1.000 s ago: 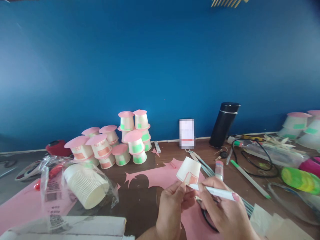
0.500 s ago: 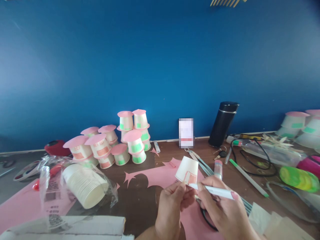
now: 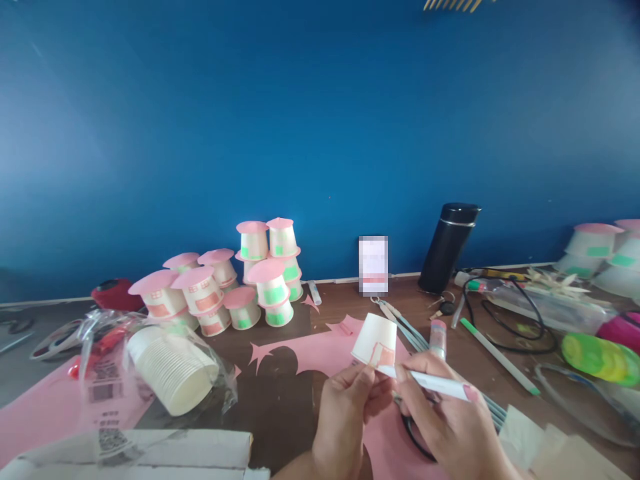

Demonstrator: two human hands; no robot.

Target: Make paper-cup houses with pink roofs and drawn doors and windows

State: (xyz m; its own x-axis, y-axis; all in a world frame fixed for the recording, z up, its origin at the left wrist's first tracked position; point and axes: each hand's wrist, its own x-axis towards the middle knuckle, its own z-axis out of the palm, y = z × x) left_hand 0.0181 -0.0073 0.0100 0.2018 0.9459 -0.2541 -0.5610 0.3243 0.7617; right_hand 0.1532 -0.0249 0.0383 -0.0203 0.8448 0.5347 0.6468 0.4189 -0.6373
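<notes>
A white paper cup (image 3: 373, 337) is just beyond the fingertips of the left hand (image 3: 345, 417), upside down and slightly tilted, with a reddish outlined and partly shaded shape near its rim. The left hand pinches that rim. The right hand (image 3: 447, 417) grips a white marker (image 3: 440, 383) with a pink end, its writing end at the cup's rim; whether the tip touches is too small to tell.

Beneath and beyond the hands, cut pink paper (image 3: 325, 350) lies on the desk (image 3: 287, 413). Just past the right hand stands a small tube (image 3: 437, 339); to its right lies a green-ended marker (image 3: 500, 357). Left of the hands, a nest of white cups (image 3: 173, 373) rests in a clear bag (image 3: 229, 389). Farther out, to the left, cups with pink tops (image 3: 243, 313) are grouped and partly stacked; beyond the right hand a black flask (image 3: 445, 257) leans near the blue wall (image 3: 320, 120).
</notes>
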